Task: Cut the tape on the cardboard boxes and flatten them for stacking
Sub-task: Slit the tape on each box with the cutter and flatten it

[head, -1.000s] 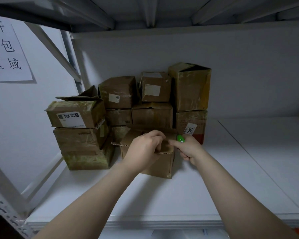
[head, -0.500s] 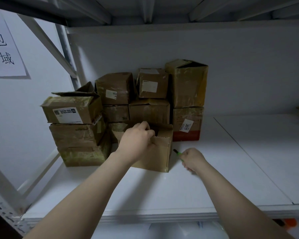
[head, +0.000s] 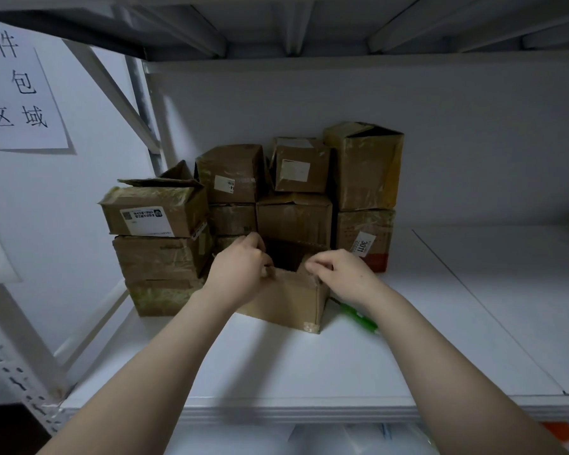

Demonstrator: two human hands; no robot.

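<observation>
Now both hands (head: 240,274) (head: 345,277) pinch the open box's (head: 286,303) corrugated rim.

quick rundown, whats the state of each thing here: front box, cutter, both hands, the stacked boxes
front box: upright on the shelf, top open
left hand: gripping the box's left top edge
right hand: pinching the box's right top edge
cutter: lying on the shelf beside the box, not held
stacked boxes: piled against the wall, none flattened; the tall one is open at the top
</observation>
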